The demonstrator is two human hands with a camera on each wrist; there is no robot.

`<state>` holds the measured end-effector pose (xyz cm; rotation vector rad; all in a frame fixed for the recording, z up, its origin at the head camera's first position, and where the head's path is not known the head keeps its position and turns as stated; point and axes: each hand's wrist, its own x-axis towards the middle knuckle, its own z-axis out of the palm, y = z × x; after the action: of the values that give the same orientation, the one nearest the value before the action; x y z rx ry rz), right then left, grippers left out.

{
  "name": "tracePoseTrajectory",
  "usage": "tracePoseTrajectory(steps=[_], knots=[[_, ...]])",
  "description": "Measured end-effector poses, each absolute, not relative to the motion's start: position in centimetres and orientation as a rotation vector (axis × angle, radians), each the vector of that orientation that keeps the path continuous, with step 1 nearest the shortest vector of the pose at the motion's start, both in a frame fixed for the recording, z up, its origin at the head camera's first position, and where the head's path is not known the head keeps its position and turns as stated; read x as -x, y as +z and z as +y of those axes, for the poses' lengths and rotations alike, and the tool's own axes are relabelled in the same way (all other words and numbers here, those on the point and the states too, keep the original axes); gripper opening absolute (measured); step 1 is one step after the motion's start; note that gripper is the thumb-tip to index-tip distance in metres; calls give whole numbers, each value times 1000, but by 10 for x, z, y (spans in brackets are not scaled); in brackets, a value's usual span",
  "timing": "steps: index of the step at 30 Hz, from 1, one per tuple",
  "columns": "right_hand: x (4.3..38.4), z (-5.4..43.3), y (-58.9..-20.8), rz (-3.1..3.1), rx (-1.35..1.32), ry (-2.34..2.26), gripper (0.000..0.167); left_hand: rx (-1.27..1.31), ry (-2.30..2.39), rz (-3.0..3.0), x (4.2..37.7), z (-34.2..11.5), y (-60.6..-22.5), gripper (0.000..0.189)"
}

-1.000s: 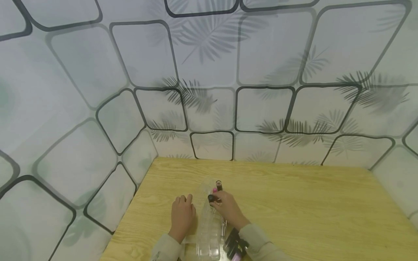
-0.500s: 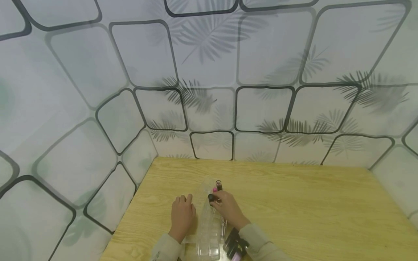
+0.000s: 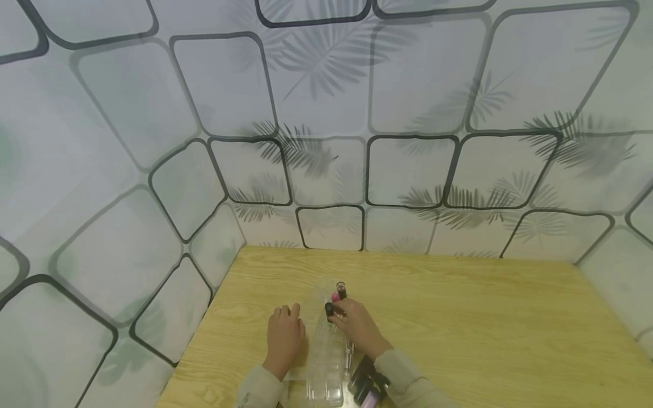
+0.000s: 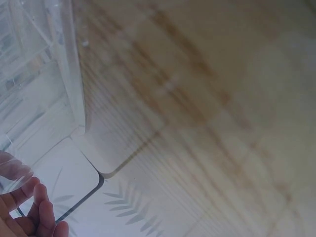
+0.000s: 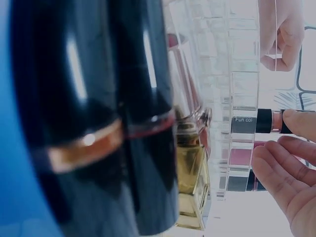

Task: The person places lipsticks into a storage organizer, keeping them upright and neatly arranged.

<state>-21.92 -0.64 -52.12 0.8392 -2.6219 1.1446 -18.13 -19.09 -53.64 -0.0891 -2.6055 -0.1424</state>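
Note:
A long clear plastic organizer (image 3: 318, 362) with small compartments stands on the wooden table, running away from me. My right hand (image 3: 359, 326) pinches a black lipstick (image 3: 329, 310) above the organizer's right row. In the right wrist view, the lipstick (image 5: 244, 122) has its lettered end inside a compartment, with the thumb against its outer end. Beyond it sit a pink tube (image 5: 241, 156) and another dark tube (image 5: 239, 182) in compartments. My left hand (image 3: 284, 340) lies at the organizer's left side, fingers loosely bent; whether it touches the plastic, I cannot tell.
Several black cosmetic tubes (image 3: 363, 378) and a lilac one (image 3: 369, 401) lie near my right forearm. Beside the organizer is a silvery clear tube (image 3: 349, 357). A gold square bottle (image 5: 191, 182) shows in the right wrist view. Patterned walls (image 3: 326, 170) enclose the table (image 3: 484, 323).
In my right fingers the black lipstick has tipped slightly more upright over the organizer. My left hand has stayed in nearly the same place.

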Motion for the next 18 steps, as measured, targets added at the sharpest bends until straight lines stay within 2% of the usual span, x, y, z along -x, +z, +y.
tracePoseTrajectory(steps=[7,18], knots=[[219,0,-523,-2644,-848,1016,14,92,-162,-2618,181,-191,-537,20],[216,11,-518,-2659,-838,967,23,78,-192,-2620,181,-190,-534,20]])
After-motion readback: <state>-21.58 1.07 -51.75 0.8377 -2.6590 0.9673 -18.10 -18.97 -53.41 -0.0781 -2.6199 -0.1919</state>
